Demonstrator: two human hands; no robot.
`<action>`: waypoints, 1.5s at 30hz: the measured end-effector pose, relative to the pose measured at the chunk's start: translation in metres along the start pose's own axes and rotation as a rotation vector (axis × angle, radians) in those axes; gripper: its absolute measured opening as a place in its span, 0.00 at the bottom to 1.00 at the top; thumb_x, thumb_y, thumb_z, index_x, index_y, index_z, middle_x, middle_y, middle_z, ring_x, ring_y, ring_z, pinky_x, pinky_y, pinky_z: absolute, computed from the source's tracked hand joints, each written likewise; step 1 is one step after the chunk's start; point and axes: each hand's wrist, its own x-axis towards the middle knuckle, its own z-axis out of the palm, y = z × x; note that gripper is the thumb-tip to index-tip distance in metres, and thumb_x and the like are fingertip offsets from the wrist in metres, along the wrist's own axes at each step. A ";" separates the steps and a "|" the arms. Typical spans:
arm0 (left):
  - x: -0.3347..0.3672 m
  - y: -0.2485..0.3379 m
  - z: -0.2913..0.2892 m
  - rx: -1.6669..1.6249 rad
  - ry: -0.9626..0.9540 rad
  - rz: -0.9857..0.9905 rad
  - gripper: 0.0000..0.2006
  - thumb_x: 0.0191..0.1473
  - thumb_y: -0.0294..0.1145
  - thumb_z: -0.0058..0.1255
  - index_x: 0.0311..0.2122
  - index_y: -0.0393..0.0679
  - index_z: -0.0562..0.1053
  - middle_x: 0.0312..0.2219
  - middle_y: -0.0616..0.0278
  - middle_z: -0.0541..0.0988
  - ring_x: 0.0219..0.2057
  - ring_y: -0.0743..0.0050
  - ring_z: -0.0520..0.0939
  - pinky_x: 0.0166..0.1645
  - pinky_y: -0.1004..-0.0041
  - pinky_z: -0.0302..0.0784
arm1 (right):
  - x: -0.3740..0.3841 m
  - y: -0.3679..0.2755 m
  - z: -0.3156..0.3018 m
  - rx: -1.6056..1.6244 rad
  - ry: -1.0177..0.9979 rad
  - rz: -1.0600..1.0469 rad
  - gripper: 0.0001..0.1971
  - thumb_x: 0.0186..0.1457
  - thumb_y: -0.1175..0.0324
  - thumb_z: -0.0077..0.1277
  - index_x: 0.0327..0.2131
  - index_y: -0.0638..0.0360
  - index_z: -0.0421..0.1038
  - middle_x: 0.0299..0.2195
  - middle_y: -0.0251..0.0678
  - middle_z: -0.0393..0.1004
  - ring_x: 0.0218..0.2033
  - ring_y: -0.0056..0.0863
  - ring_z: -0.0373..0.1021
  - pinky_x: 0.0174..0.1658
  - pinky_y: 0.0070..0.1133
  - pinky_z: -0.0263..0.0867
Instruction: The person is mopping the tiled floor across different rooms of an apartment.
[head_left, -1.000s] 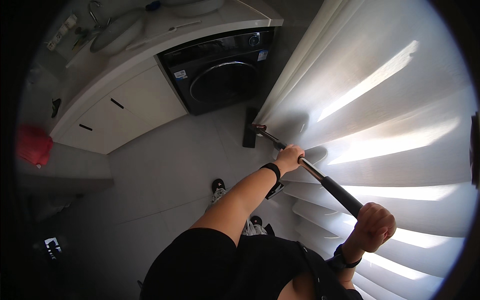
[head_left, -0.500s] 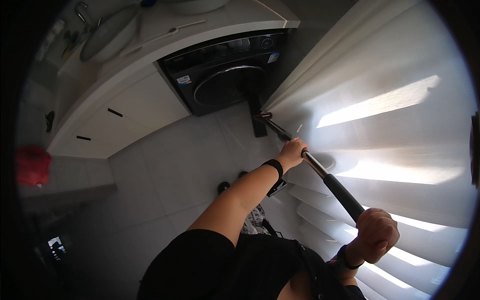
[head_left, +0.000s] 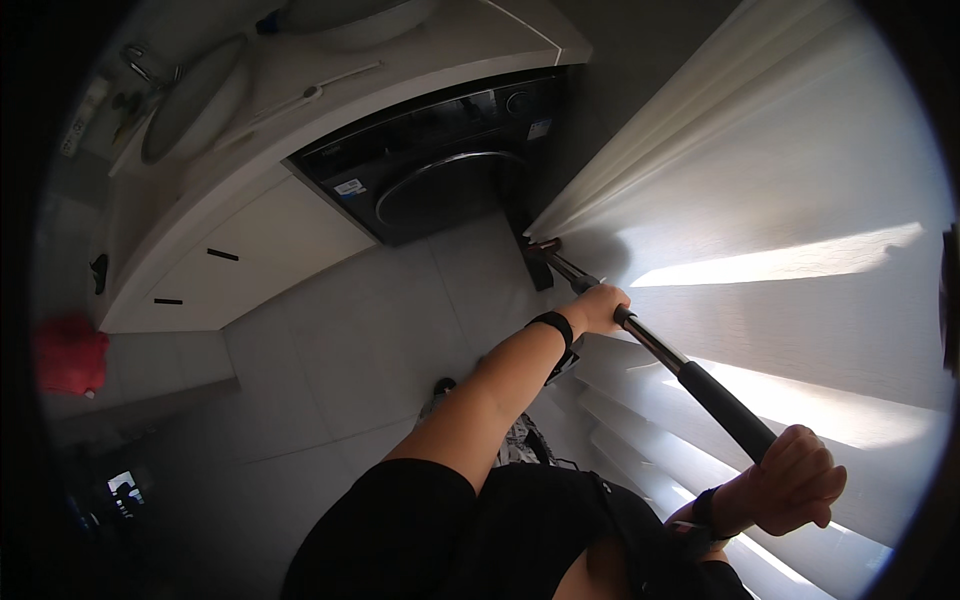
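A long-handled flat mop [head_left: 655, 347] slants across the middle, with a metal pole and a thick black grip. My left hand [head_left: 600, 308] is closed around the pole partway down. At the grip's upper end my right hand [head_left: 797, 482] is wrapped tight, at the lower right beside the curtain. The mop's narrow dark head [head_left: 538, 268] lies on the grey tiled floor [head_left: 350, 350], between the washing machine and the white curtain's lower edge. Part of the head is lost in shadow.
A black front-loading washing machine [head_left: 430, 165] stands under a white counter with basins. White cabinet doors [head_left: 270, 255] adjoin it. A sunlit white curtain [head_left: 800, 210] hangs along the right. A red cloth [head_left: 72, 355] is at the far left.
Both hands and the mop have shifted right and slightly down in the picture, the right hand most. The view has turned a little too. Both hands keep their hold.
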 end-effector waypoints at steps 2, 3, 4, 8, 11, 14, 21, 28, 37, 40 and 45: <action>0.010 0.003 -0.007 -0.035 0.022 -0.040 0.03 0.35 0.27 0.52 0.17 0.42 0.71 0.20 0.52 0.75 0.29 0.49 0.76 0.35 0.60 0.70 | 0.015 0.011 -0.005 0.020 0.002 -0.006 0.23 0.57 0.47 0.44 0.16 0.49 0.54 0.10 0.25 0.58 0.09 0.15 0.54 0.16 0.15 0.51; 0.013 0.002 -0.009 -0.039 0.021 -0.041 0.03 0.35 0.27 0.52 0.17 0.42 0.71 0.20 0.52 0.75 0.29 0.49 0.76 0.35 0.60 0.70 | 0.023 0.017 -0.003 0.038 -0.009 -0.023 0.23 0.58 0.47 0.43 0.16 0.49 0.54 0.10 0.25 0.58 0.08 0.16 0.53 0.15 0.14 0.51; 0.014 0.001 -0.013 -0.049 0.043 -0.046 0.03 0.35 0.27 0.52 0.17 0.42 0.71 0.20 0.52 0.75 0.29 0.49 0.75 0.35 0.61 0.70 | 0.027 0.021 -0.001 0.047 -0.001 -0.034 0.23 0.58 0.47 0.43 0.16 0.49 0.53 0.10 0.25 0.57 0.08 0.16 0.53 0.14 0.14 0.50; 0.009 -0.004 -0.030 -0.057 0.047 -0.012 0.02 0.36 0.25 0.51 0.17 0.41 0.70 0.21 0.53 0.75 0.29 0.48 0.76 0.34 0.61 0.70 | 0.034 0.024 0.026 0.009 0.052 -0.111 0.23 0.58 0.51 0.46 0.16 0.51 0.55 0.09 0.25 0.59 0.08 0.17 0.56 0.13 0.12 0.53; -0.004 -0.010 -0.045 -0.043 0.103 0.093 0.02 0.36 0.24 0.51 0.18 0.41 0.70 0.21 0.54 0.75 0.28 0.49 0.76 0.33 0.61 0.70 | 0.037 0.023 0.057 0.095 -0.047 -0.104 0.23 0.58 0.50 0.43 0.16 0.49 0.53 0.10 0.25 0.54 0.08 0.16 0.48 0.16 0.16 0.45; -0.019 -0.013 -0.066 -0.119 0.082 0.013 0.02 0.36 0.22 0.50 0.18 0.41 0.69 0.21 0.55 0.75 0.28 0.51 0.76 0.32 0.62 0.69 | 0.045 0.023 0.094 0.052 -0.099 -0.118 0.21 0.59 0.52 0.42 0.17 0.50 0.53 0.10 0.24 0.55 0.08 0.16 0.49 0.15 0.16 0.46; -0.059 -0.031 -0.123 -0.144 0.114 -0.010 0.04 0.35 0.21 0.51 0.18 0.41 0.68 0.21 0.56 0.74 0.28 0.56 0.75 0.32 0.65 0.68 | 0.054 0.026 0.180 -0.015 -0.131 -0.058 0.08 0.43 0.71 0.40 0.16 0.49 0.54 0.12 0.24 0.56 0.09 0.18 0.51 0.16 0.18 0.46; -0.109 -0.031 -0.145 -0.189 0.217 -0.048 0.05 0.36 0.20 0.52 0.17 0.41 0.68 0.19 0.57 0.73 0.25 0.57 0.74 0.30 0.64 0.66 | 0.052 0.019 0.227 0.079 -0.356 -0.013 0.15 0.51 0.64 0.44 0.14 0.50 0.56 0.11 0.24 0.60 0.08 0.19 0.54 0.14 0.18 0.47; -0.181 -0.013 -0.163 -0.142 0.353 -0.024 0.14 0.42 0.29 0.59 0.16 0.41 0.64 0.17 0.56 0.71 0.25 0.55 0.72 0.30 0.63 0.65 | 0.039 -0.019 0.262 0.099 -0.442 -0.064 0.23 0.59 0.51 0.43 0.13 0.49 0.56 0.10 0.23 0.62 0.09 0.16 0.58 0.14 0.15 0.50; -0.208 -0.009 -0.170 -0.133 0.359 -0.039 0.17 0.43 0.34 0.61 0.16 0.41 0.64 0.17 0.56 0.69 0.24 0.55 0.72 0.30 0.63 0.64 | 0.035 -0.028 0.279 0.193 -0.490 -0.043 0.21 0.58 0.55 0.44 0.14 0.49 0.57 0.10 0.23 0.62 0.09 0.15 0.58 0.15 0.15 0.51; -0.249 0.005 -0.189 -0.142 0.336 -0.104 0.16 0.43 0.33 0.60 0.17 0.40 0.65 0.18 0.55 0.70 0.25 0.54 0.72 0.30 0.62 0.65 | 0.025 -0.039 0.294 0.240 -0.395 -0.110 0.19 0.56 0.55 0.46 0.16 0.50 0.58 0.10 0.22 0.63 0.08 0.16 0.58 0.15 0.13 0.52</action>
